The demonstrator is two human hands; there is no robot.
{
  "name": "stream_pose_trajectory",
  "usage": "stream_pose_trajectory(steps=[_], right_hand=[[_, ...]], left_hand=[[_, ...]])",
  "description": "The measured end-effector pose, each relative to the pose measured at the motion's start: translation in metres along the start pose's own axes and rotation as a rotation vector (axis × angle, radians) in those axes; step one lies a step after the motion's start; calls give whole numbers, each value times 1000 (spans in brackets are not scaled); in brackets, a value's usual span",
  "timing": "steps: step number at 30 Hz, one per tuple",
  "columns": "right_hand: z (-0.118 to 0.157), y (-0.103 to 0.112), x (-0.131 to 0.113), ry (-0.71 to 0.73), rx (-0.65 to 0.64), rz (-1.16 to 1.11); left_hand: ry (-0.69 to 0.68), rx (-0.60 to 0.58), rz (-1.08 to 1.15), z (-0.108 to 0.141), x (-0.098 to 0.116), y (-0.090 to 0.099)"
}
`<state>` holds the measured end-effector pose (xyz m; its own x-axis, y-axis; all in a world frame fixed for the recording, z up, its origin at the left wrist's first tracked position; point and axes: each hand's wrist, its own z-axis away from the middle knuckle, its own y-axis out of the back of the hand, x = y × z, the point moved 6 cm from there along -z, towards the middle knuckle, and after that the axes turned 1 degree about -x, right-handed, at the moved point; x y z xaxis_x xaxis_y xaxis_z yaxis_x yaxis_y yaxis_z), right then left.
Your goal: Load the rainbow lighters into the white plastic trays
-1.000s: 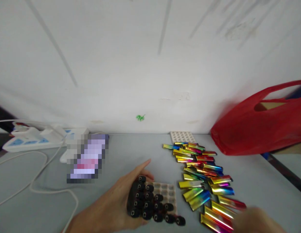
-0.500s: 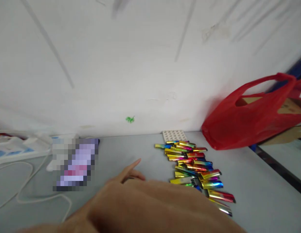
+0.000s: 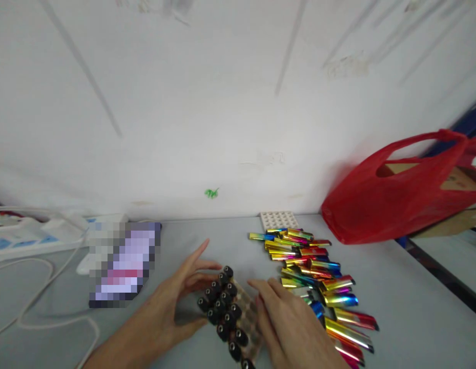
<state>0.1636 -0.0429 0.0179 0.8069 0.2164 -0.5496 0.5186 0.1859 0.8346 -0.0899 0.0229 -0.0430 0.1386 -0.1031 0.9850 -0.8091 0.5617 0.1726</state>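
Note:
A pale tray (image 3: 248, 312) with round sockets lies at the lower middle, between my two hands. Several black cylindrical pieces (image 3: 220, 305) with small metal rings at their ends stand in its left part; sockets on the right side show bare. My left hand (image 3: 176, 302) grips the tray's left side, thumb in front, bent fingers behind and index finger stretched upward. Along the right edge, my right hand (image 3: 291, 323) has its fingers bent against the tray; its thumb is hidden. Shiny multicoloured metallic shells (image 3: 318, 266) lie in a loose pile just beyond my right hand.
A second white socketed tray (image 3: 278, 219) rests against the wall behind the shells. On the right leans a red plastic bag (image 3: 379, 200) holding cardboard. At left are a phone (image 3: 126, 261), a white power strip (image 3: 34, 236) and a loose white cable (image 3: 57, 325).
My right hand, which filled the lower foreground, has drawn back to the tray's right side. The tray with black pieces now shows between my hands. The view has shifted slightly.

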Motion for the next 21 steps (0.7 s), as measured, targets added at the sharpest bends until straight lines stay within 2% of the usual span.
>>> stream_pose_trajectory(steps=[3,6,8,10,13,17,21], right_hand=[[6,-22,4,-41,17,-12],[11,-21,-1,-17,47,-76],[10,-9,-4,21,89,-40],[5,13,0,26,201,96],[-7,49,16,-81,360,403],[-25,71,45,-285,265,624],[-32,74,64,-331,177,598]], left_hand=[[-24,-21,24,-2,5,-4],[-31,-9,4,-4,13,-9],[-36,5,-6,-5,19,-11],[-40,13,-17,-5,21,-13],[-64,22,-48,-6,16,-14],[-119,45,-90,-7,8,-14],[-58,12,-125,-1,9,-15]])
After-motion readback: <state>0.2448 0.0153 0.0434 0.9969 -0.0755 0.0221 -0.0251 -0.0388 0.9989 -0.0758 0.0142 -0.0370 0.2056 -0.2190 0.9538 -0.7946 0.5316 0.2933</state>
